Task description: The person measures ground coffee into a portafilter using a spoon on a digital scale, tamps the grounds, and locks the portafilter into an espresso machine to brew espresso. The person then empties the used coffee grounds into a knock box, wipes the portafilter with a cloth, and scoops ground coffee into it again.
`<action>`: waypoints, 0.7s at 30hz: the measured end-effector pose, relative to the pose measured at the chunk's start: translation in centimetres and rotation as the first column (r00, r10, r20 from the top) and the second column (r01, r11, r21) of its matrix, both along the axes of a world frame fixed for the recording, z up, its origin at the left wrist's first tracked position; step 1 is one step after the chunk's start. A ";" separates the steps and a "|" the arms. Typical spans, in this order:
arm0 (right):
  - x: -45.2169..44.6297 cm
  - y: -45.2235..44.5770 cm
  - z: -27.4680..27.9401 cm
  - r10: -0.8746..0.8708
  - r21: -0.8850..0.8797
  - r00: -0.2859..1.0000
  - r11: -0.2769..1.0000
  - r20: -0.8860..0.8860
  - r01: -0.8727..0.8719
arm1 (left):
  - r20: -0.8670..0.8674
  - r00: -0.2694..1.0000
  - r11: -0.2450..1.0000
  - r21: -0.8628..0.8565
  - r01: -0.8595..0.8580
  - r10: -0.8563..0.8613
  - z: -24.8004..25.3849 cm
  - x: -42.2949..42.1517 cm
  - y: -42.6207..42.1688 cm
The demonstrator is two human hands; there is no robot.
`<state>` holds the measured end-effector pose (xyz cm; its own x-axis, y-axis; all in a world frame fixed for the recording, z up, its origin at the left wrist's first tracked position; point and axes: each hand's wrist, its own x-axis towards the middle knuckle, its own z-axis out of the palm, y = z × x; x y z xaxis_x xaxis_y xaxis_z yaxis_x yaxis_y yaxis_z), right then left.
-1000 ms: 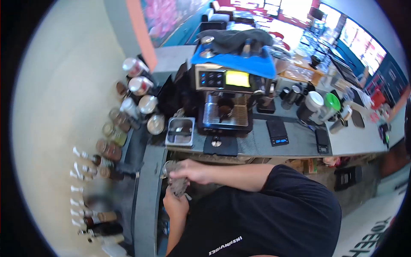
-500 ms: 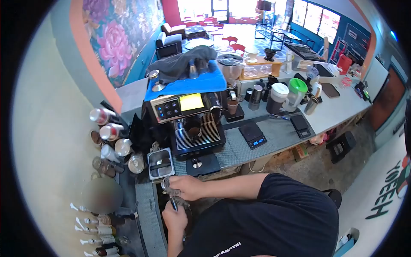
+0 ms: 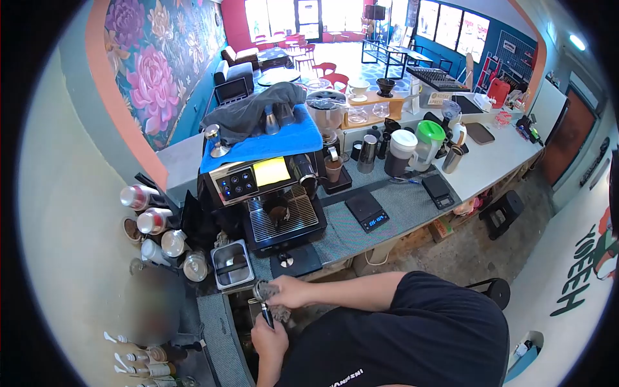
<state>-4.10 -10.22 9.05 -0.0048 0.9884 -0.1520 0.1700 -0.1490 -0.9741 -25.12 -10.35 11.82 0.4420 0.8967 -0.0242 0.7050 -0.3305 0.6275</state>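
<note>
A portafilter point(image 3: 264, 291) is held over the dark opening at the counter's near edge, its metal head pointing away from me. My left hand point(image 3: 269, 342) is closed around its black handle point(image 3: 267, 315). Reaching in from the right, my right hand point(image 3: 291, 293) presses a greyish cloth point(image 3: 281, 313) against the portafilter head; its fingers are partly hidden. Just beyond my hands stands a steel knock box point(image 3: 222, 278) with a dark bar across it. A tamper point(image 3: 285, 260) rests on a black mat point(image 3: 306, 259) beside it.
An espresso machine point(image 3: 235, 184) stands ahead, with a dark cup point(image 3: 278, 211) on its drip tray. Two scales point(image 3: 365, 211), pitchers point(image 3: 401, 155) and a green-lidded jug point(image 3: 428, 145) line the counter to the right. Jars point(image 3: 195, 266) and pump bottles point(image 3: 151, 355) crowd the left side.
My view has shifted, so the counter and machine appear lower and further left. Both hands still hold the portafilter and cloth; more of the metal head shows now.
</note>
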 end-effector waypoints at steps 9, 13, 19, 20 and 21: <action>1.8 -2.3 2.3 -0.279 0.020 0.591 0.894 -0.757 0.447 | 0.706 0.634 0.819 -0.540 0.194 0.315 -2.5 2.0 0.1; 0.0 -1.3 2.3 -0.110 0.117 0.794 0.968 -0.597 0.223 | 0.747 0.572 0.677 -0.615 0.403 0.339 -1.5 2.2 -0.9; 1.7 -1.0 1.6 -0.142 -0.116 0.573 0.990 -0.807 0.082 | 0.821 0.470 0.709 -0.540 0.454 0.324 -2.1 0.5 -0.8; 0.8 -1.4 1.3 -0.133 -0.122 0.403 0.991 -0.905 0.053 | 0.814 0.497 0.720 -0.535 0.442 0.300 -2.4 0.5 -0.9; -0.1 -1.5 1.6 -0.188 -0.149 0.502 0.982 -0.844 0.117 | 0.799 0.526 0.737 -0.538 0.409 0.291 -2.5 0.8 -0.8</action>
<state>-4.22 -11.74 10.64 -0.0170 0.9750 -0.2217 -0.7668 -0.1550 -0.6228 -24.31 -11.16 9.35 0.6176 0.7747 -0.1359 -0.2323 0.3448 0.9095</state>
